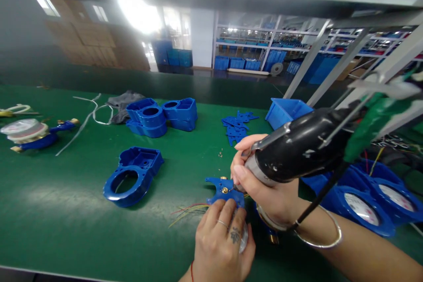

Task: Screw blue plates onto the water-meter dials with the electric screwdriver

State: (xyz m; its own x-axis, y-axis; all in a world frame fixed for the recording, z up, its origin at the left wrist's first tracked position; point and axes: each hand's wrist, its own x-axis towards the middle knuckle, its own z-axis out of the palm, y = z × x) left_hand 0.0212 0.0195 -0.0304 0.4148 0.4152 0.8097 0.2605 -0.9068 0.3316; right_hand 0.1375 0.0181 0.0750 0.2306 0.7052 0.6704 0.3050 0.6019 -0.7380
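Observation:
My right hand (261,185) grips a black electric screwdriver (297,150) that hangs from a cable, its tip down on a brass screw in a small blue plastic cover plate (222,187). My left hand (221,238) rests over the part under that plate, holding it on the green mat; what is beneath the palm is mostly hidden. Thin coloured wires (188,211) stick out to the left of it.
An empty blue housing (132,176) lies left of my hands, with stacked blue housings (161,116) behind. Loose blue plates (236,125) and a blue bin (286,112) sit farther back. Blue water meters (366,205) lie right; another meter (28,134) far left.

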